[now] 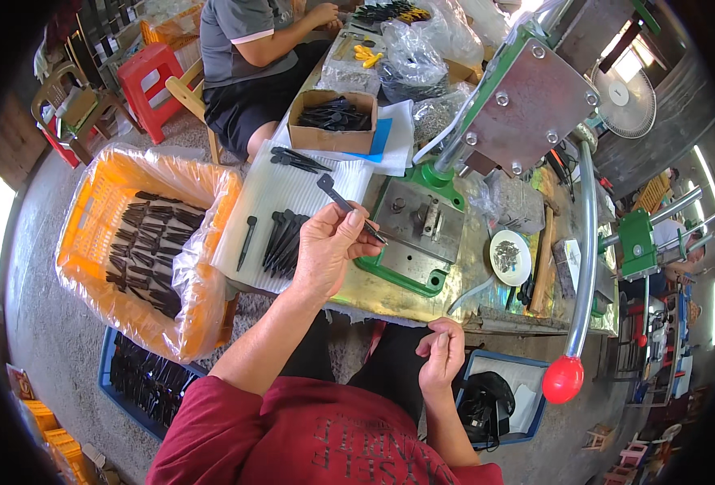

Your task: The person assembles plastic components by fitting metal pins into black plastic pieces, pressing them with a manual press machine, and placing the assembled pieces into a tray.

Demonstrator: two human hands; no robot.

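Note:
My left hand [325, 246] is closed on a slim black piece [336, 195] with a wider flat head and a narrow tip. It holds the piece tilted, in front of the green-based hand press [410, 263]. My right hand [441, 356] hangs at the table's front edge with fingers curled and thumb pressed in; whatever may be inside is hidden. Left of my left hand, a fan of similar black pieces [283, 242] and one single piece [247, 242] lie on a white foam sheet [232, 222]. More black pieces [297, 159] lie farther back on it.
An orange crate [78, 234] lined with clear plastic holds bundled black pieces at left. A cardboard box [333, 141] of black parts stands behind. Right of the press are a white dish [505, 242] of small metal bits and a long lever with a red knob [563, 379]. A co-worker [248, 73] sits opposite.

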